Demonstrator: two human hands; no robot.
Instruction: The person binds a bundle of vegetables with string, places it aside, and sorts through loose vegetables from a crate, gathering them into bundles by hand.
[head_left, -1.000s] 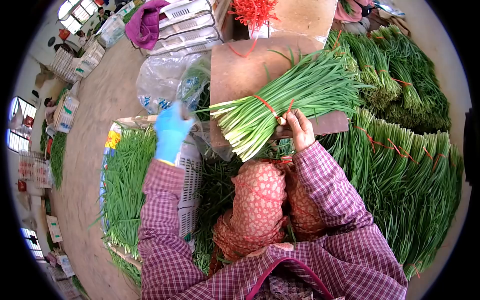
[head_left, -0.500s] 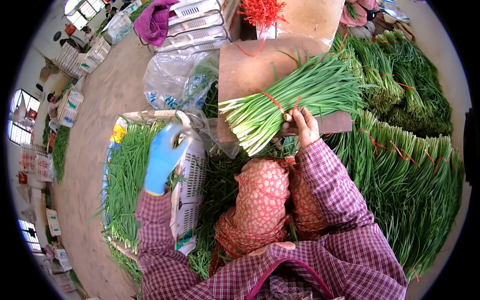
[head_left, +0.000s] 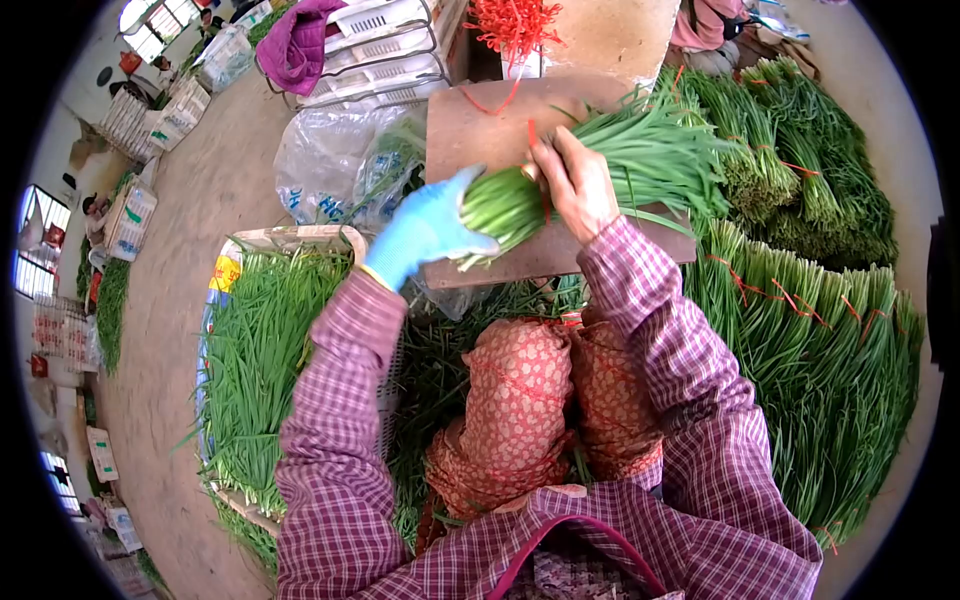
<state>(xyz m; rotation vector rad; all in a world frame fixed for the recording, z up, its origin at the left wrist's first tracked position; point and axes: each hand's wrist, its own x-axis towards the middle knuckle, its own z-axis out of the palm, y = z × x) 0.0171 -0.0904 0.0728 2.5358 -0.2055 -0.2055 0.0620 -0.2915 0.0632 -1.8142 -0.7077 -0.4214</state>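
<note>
A bundle of garlic chives lies across the brown board, pale stem ends to the left and green leaves to the right. My left hand, in a blue glove, is closed around the stem ends. Over the middle of the bundle, my bare right hand pinches the red tie that goes round it. Its fingers partly hide the tie.
At left stands a crate of loose chives. Tied bundles are stacked at right. Red ties hang behind the board, near a clear plastic bag and stacked white crates. My knees, in patterned red cloth, are below.
My left hand has come from above the crate to the stem ends and closed on them. My right hand has moved up and left, over the bundle, which has turned slightly.
</note>
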